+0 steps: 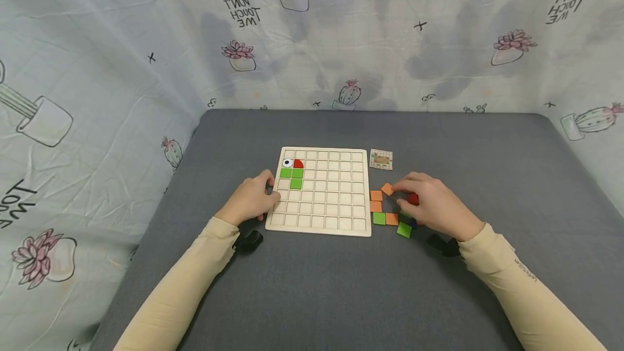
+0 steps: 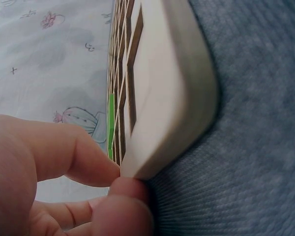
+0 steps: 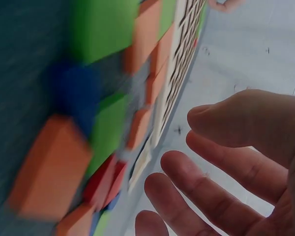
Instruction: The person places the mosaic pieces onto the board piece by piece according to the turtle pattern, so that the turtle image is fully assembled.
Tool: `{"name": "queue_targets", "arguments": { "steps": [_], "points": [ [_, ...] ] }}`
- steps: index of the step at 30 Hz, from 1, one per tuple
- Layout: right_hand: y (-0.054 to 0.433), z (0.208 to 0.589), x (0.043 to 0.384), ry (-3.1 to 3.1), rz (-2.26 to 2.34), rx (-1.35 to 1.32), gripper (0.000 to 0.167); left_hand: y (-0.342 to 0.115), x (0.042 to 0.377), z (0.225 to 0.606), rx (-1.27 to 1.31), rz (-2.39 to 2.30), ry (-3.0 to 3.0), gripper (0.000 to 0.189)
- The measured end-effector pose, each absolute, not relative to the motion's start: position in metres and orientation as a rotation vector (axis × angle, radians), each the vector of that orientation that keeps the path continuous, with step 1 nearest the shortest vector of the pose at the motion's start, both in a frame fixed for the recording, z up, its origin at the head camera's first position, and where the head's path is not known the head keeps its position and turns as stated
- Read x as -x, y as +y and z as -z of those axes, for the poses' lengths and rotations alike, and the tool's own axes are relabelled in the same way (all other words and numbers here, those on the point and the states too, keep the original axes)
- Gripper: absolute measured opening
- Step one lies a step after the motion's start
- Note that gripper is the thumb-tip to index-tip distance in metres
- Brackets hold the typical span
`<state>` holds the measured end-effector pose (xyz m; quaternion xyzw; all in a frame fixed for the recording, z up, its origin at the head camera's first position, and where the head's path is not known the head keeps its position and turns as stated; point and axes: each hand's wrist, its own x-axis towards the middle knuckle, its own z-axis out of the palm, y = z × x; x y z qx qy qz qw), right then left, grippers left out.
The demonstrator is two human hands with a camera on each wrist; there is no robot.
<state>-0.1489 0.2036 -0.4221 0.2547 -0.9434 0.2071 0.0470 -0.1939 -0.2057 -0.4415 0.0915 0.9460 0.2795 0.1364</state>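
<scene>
**Left hand (image 1: 249,197) on the gridded board (image 1: 333,197), right hand (image 1: 431,202) above the loose tiles**

The pale board lies flat on the dark grey counter (image 1: 312,291). The left hand's grip is closed in a pinch on its left edge, finger and thumb meeting at the rim.

The right hand's grip is parted, thumb well apart from the fingers and nothing between them. It hangs over the tiles to the right of the board, their colours orange, green, red and blue. Two orange tiles (image 1: 376,201) line the board's right edge, with a green tile (image 1: 379,218) on their near side. The red and blue pieces lie partly hidden by the hand in the head view.

In the board's far left part sit an eye tile (image 1: 288,163), white with a black dot, and a red piece (image 1: 298,164) just right of it. Three green squares (image 1: 296,173) fill cells on their near side: two in a row, the third nearer, below the right one.

A small picture card (image 1: 381,159) lies just beside the board's far right corner.
</scene>
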Motion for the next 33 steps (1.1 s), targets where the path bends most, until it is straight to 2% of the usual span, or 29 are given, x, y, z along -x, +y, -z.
{"name": "queue_targets", "arguments": {
  "steps": [11, 16, 33],
  "points": [
    [0.246, 0.424, 0.138, -2.877, -0.582, -0.698, 0.027, -0.205, 0.194, 0.441, -0.275, -0.803, 2.731, 0.028],
    [0.258, 0.424, 0.136, -2.910, -0.558, -0.672, 0.034, -0.205, 0.194, 0.440, -0.270, -0.798, 2.726, 0.028],
    [0.268, 0.430, 0.137, -2.956, -0.504, -0.698, 0.034, -0.206, 0.194, 0.441, -0.269, -0.808, 2.732, 0.027]
  ]
}}
